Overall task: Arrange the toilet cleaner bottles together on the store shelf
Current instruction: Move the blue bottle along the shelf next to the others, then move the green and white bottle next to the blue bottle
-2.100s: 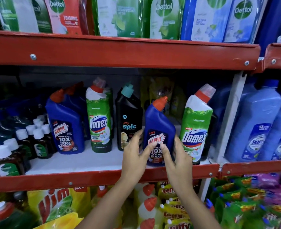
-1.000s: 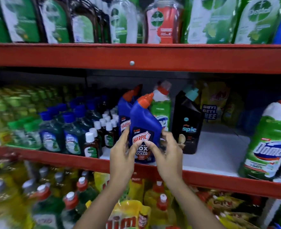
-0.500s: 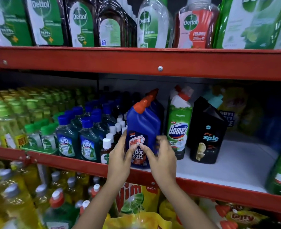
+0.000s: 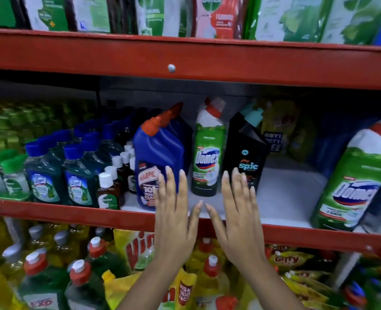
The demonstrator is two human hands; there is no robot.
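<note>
A blue Harpic bottle [image 4: 157,153] with an orange cap stands at the shelf's front, with other blue Harpic bottles close behind it. To its right stand a green-and-white Domex bottle [image 4: 207,153] and a black Spic bottle [image 4: 246,151]. A second, larger-looking Domex bottle [image 4: 355,182] stands apart at the far right. My left hand [image 4: 174,211] is flat and open just in front of the Harpic label, fingers spread. My right hand [image 4: 236,209] is open too, in front of the Spic bottle's base. Neither hand holds anything.
The red shelf edge [image 4: 95,217] runs below my hands. Small brown Dettol bottles [image 4: 107,193] and blue-capped Lizol bottles [image 4: 77,175] crowd the shelf's left. Bare white shelf board [image 4: 283,195] lies between the Spic and the far Domex. Yellow pouches [image 4: 279,130] sit at the back.
Both hands carried the Harpic bottle leftward from beside the right Domex, set it in front of the other Harpic bottles, then let go and pulled back open.
</note>
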